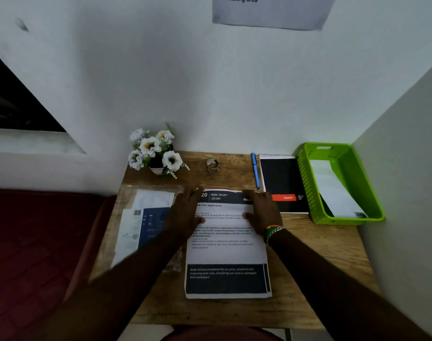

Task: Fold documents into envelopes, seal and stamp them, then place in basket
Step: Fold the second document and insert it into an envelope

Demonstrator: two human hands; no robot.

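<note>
A printed document [226, 252] with dark bands at top and bottom lies flat in the middle of the wooden desk [320, 254]. My left hand [185, 212] rests on its upper left corner with fingers spread. On the upper right part lies my right hand [260, 210], fingers straight, a beaded bracelet on its wrist. A clear plastic sleeve with envelopes and papers [146, 222] sits at the left of the desk. The green basket [306, 183] stands at the back right with a white envelope [333, 188] inside.
A pot of white flowers [153, 153] stands at the back left of the desk. A roll of tape [213, 165], a blue pen [255, 173] and a black notebook [283, 183] lie along the back. White walls close in behind and on the right.
</note>
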